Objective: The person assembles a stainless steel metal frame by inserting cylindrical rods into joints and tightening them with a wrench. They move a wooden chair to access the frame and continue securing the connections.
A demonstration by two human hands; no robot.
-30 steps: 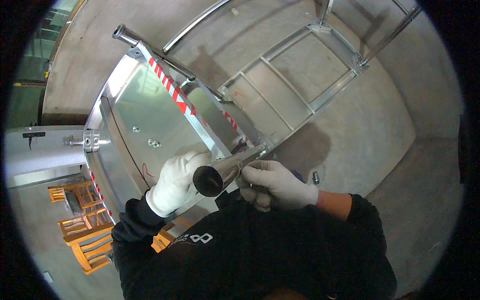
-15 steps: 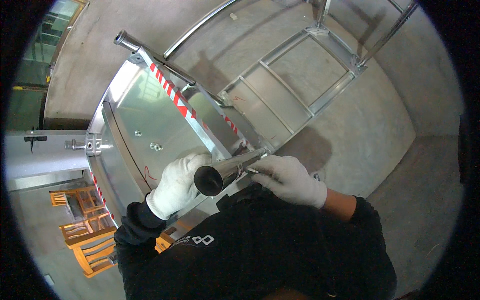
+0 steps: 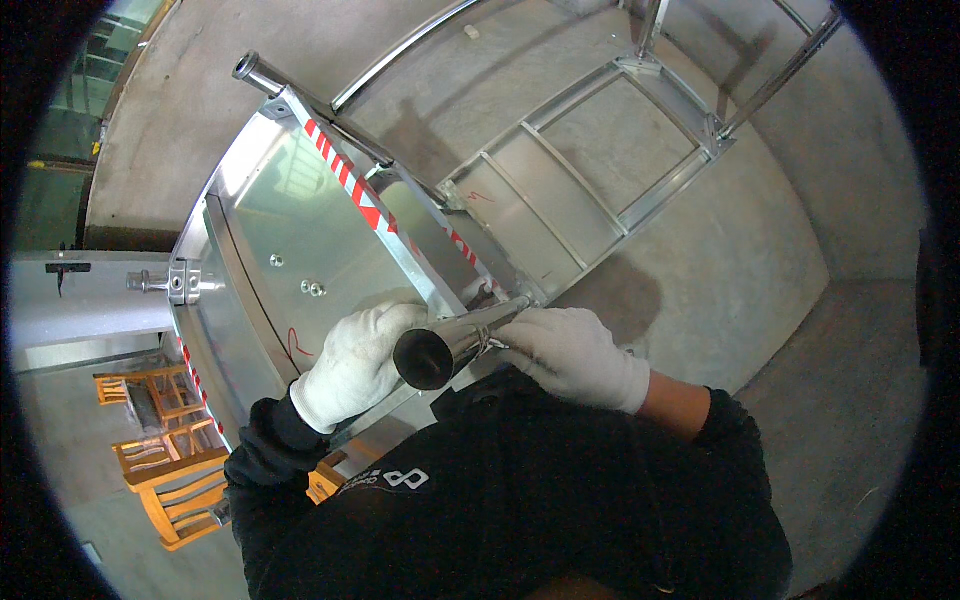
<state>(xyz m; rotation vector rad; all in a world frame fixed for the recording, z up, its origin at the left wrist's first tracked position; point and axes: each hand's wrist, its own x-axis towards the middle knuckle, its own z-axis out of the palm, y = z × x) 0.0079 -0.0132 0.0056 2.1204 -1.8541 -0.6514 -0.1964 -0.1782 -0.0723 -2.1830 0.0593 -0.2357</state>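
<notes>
A shiny round metal tube (image 3: pixel 455 338) points its open end at me, with a thin metal band or wire (image 3: pixel 484 341) looped round it. My left hand (image 3: pixel 360 362), in a white glove, is closed against the tube's left side, its fingertips partly hidden behind it. On the tube's right side my right hand (image 3: pixel 580 360), also gloved, has its fingers bent and pressed together at the band. A small bright metal end shows at those fingertips; most of what they grip is hidden. Behind the tube, a metal bar with red and white stripes (image 3: pixel 355 190) runs up to the left.
A large sheet-metal panel (image 3: pixel 265 210) with several nuts (image 3: pixel 313 289) lies left of the bar. Beyond the tube a metal frame (image 3: pixel 615 215) extends over the concrete floor (image 3: pixel 735 270). Wooden chairs (image 3: pixel 180 495) stand at lower left. A curved rail (image 3: pixel 400 50) crosses the top.
My right hand has moved slightly left, closer against the tube, and the band shows more clearly. The view has shifted a little; my left hand keeps its place on the tube.
</notes>
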